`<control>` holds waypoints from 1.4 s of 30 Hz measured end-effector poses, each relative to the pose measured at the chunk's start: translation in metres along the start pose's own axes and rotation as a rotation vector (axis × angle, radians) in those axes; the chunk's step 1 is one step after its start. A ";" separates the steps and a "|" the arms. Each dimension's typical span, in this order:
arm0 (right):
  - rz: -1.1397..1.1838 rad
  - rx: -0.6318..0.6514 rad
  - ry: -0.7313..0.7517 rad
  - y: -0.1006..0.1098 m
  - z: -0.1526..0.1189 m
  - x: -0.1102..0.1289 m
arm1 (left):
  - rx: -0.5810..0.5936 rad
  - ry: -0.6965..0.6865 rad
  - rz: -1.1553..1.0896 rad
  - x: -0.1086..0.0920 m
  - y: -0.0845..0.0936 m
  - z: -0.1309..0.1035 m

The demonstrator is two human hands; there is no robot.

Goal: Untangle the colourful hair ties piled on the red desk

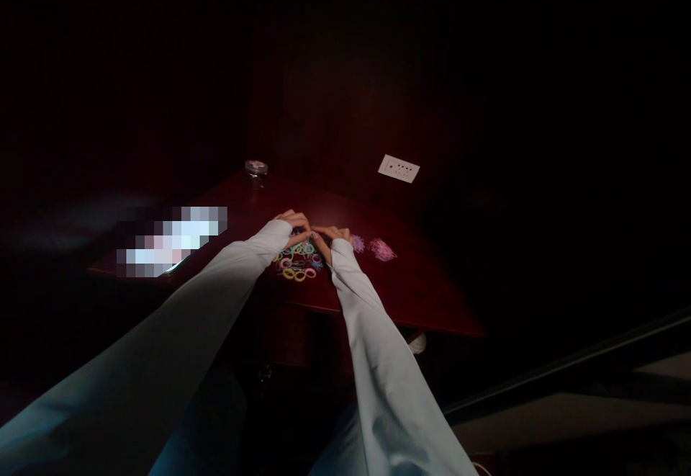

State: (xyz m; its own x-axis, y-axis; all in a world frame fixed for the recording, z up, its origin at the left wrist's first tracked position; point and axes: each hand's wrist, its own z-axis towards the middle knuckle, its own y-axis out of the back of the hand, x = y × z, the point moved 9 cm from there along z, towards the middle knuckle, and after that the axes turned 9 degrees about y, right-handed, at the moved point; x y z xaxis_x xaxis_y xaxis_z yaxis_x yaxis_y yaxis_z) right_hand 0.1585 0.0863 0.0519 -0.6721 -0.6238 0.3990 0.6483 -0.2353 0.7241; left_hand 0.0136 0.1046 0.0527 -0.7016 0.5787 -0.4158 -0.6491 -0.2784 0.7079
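Note:
A pile of small coloured hair ties (294, 273), in yellow, pink, green and blue, lies on the dark red table (410, 296). My left hand (294, 225) is over the back of this pile, its fingers bent and the thumb drawn in. From the other side my right hand (330, 237) reaches in, with thumb and forefinger close to the left fingertips. Both hands look closed in a pinch, but whatever is between the fingers is too small to make out. Just right of my right hand are a purple bunch of ties (357, 244) and a pink bunch of ties (383, 248).
A clear lidded jar (255, 173) stands at the table's back left. On the left lies a bright, pixelated flat screen (175, 242). A white socket plate (399, 168) is on the panel behind. Surroundings are very dark.

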 end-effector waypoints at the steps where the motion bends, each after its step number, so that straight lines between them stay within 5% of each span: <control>1: -0.005 0.004 0.000 -0.001 0.000 0.000 | 0.011 -0.015 -0.006 -0.002 0.001 0.000; 10: -0.035 0.002 -0.045 0.001 0.000 -0.005 | -0.041 -0.021 -0.046 0.000 0.002 0.002; 18: -0.166 -0.036 -0.247 0.009 0.001 -0.020 | -0.018 -0.006 -0.079 0.007 0.002 0.005; 25: -0.125 -0.022 -0.030 0.006 0.002 0.000 | -0.004 -0.027 -0.106 0.004 -0.001 0.006; 30: -0.175 -0.026 -0.007 0.008 0.002 0.002 | -0.035 -0.002 -0.121 0.002 0.004 0.004; 33: -0.280 -0.088 -0.042 0.030 0.000 -0.014 | -0.048 0.006 -0.114 0.000 0.008 0.002; 37: -0.460 -0.314 -0.366 0.097 -0.027 -0.073 | -0.048 0.039 -0.064 0.005 0.006 0.000; 42: -0.569 -0.332 -0.494 0.138 -0.059 -0.123 | -0.012 0.075 0.006 0.012 -0.002 0.000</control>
State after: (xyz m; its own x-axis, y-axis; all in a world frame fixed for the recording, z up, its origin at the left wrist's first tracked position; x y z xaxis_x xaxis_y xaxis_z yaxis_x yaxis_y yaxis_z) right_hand 0.3522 0.0865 0.0697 -0.9595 0.0386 0.2791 0.1814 -0.6733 0.7167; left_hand 0.0064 0.1121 0.0463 -0.7251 0.5183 -0.4534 -0.6480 -0.2907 0.7040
